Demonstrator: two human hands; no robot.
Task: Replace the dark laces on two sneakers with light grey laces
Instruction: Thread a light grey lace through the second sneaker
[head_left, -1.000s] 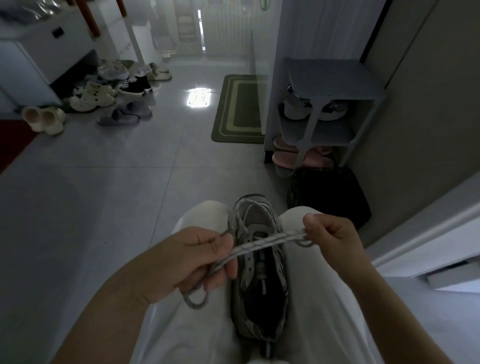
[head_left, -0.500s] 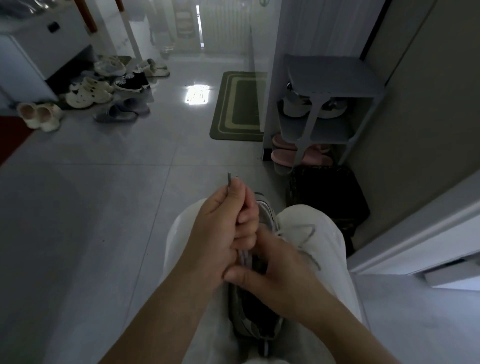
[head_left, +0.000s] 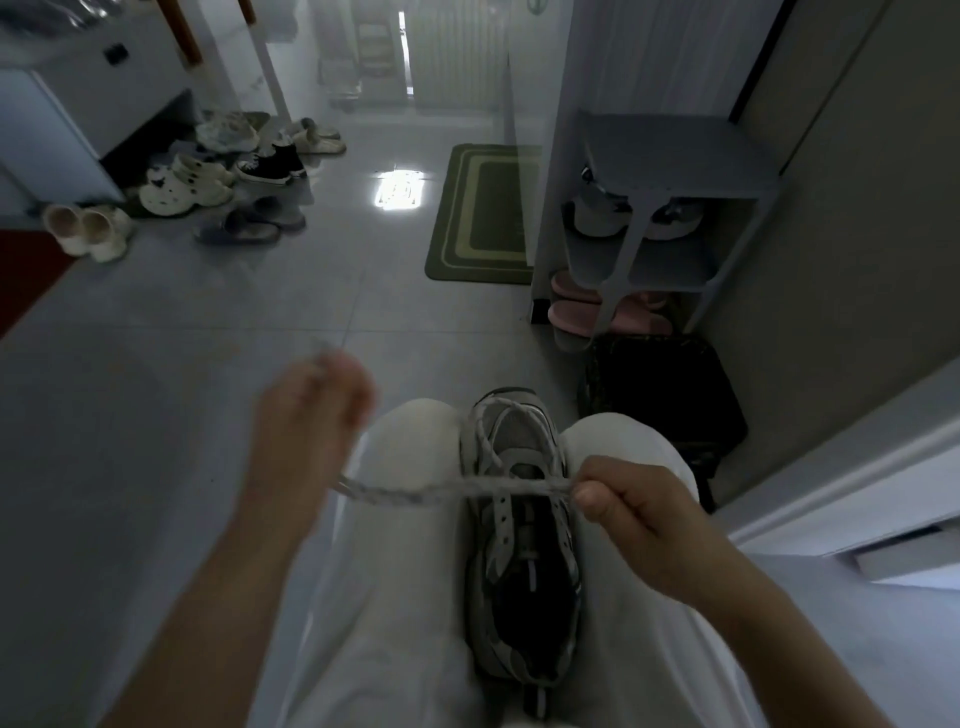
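In the lower centre of the frame, clamps a grey sneaker (head_left: 524, 597) between the knees (head_left: 415, 431), pinches the light grey lace (head_left: 415, 493) over its eyelets in the right hand (head_left: 639, 514), holds it taut across to the blurred left hand (head_left: 306, 431), fingers curled round it, centre left.

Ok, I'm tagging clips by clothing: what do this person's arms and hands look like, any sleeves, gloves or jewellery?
No sleeve shows: the left forearm and right forearm are bare to the frame's edge. The right hand is ungloved, with no ring or watch visible. The left hand is blurred: no glove or wristband shows, but a ring cannot be ruled out.
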